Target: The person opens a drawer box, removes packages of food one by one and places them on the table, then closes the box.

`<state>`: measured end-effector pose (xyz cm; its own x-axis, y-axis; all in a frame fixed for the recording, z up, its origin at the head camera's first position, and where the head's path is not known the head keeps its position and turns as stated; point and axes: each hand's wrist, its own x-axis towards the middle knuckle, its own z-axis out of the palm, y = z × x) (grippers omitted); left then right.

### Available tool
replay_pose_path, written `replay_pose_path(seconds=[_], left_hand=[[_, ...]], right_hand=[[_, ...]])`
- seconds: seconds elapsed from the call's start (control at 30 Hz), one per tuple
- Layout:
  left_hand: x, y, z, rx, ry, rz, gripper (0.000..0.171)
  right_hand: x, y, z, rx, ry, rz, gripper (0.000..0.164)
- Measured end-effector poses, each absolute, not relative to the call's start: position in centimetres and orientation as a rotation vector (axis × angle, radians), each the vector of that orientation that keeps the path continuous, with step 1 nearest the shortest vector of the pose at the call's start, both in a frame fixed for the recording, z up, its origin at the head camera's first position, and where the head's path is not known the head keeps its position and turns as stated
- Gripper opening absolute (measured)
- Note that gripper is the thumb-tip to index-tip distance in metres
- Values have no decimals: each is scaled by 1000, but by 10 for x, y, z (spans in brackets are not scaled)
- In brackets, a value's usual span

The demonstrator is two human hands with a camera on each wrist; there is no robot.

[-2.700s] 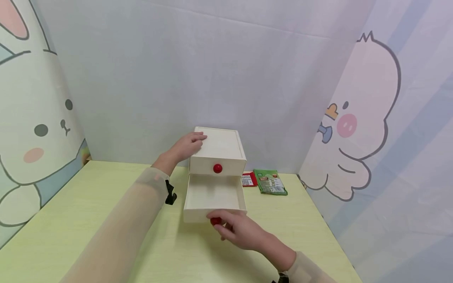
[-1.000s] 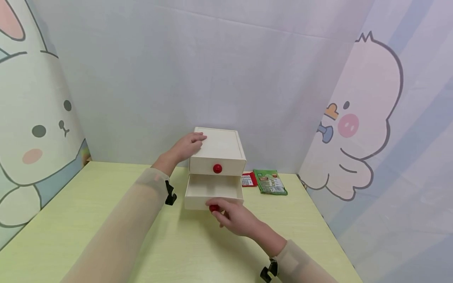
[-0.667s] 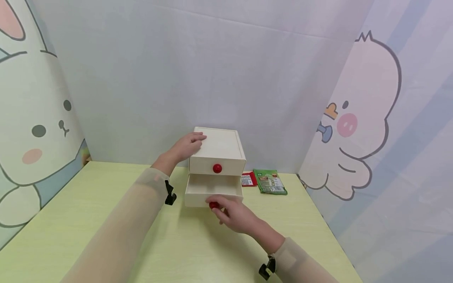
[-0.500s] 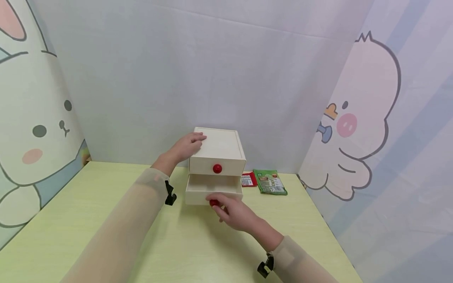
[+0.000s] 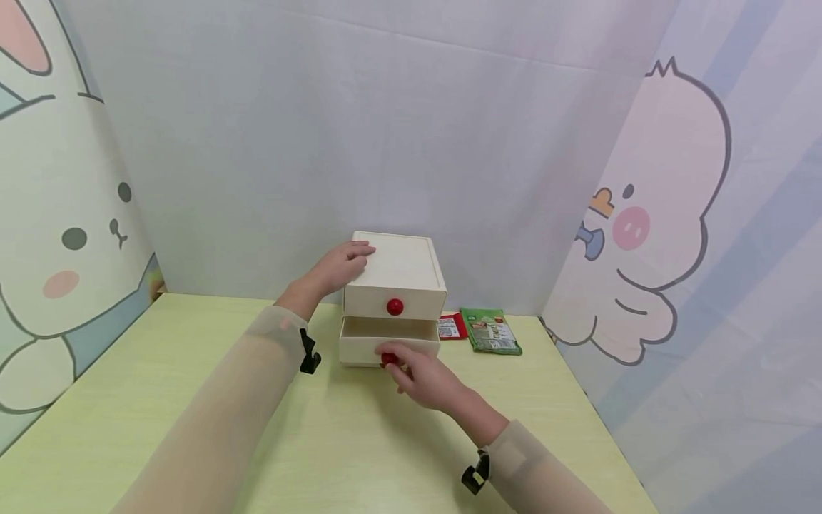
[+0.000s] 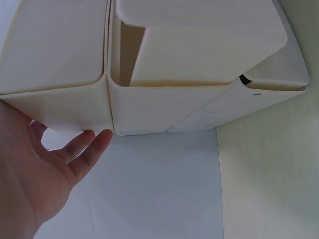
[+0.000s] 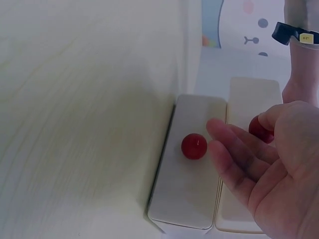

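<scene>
My left hand [image 5: 338,267] rests on the left side of the white drawer unit's top [image 5: 401,260]. In the left wrist view, the extended fingertips [image 6: 94,147] touch the unit's wall. My right hand [image 5: 427,378] pinches the red knob [image 5: 388,358] of a partly pulled-out white drawer [image 5: 359,350]. The right wrist view has this pinched knob [image 7: 260,130] between finger and thumb, partly hidden. Another red knob [image 7: 194,146] shows there on the drawer beneath, beside the other fingers. A closed upper drawer [image 5: 366,303] carries its own red knob [image 5: 394,306].
A red packet [image 5: 452,326] and a green packet [image 5: 491,331] lie right of the unit on the pale yellow table [image 5: 308,457]. Behind stands a plain curtain [image 5: 270,143]. Cartoon-printed walls [image 5: 681,271] flank both sides.
The drawer has slid back into the unit, away from the person, with the right hand staying on its knob throughout. The left hand keeps its place on top.
</scene>
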<state>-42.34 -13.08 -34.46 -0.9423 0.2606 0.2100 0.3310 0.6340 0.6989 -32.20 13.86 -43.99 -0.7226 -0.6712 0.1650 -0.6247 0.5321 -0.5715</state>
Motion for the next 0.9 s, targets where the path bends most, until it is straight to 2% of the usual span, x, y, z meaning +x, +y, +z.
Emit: replay_pose_path(seconds=[0.9], left_hand=[[-422,-131,-344,-495,-2741,-1221,58]], right_hand=[[-349,126,-438,-1014,2756,-974,35]])
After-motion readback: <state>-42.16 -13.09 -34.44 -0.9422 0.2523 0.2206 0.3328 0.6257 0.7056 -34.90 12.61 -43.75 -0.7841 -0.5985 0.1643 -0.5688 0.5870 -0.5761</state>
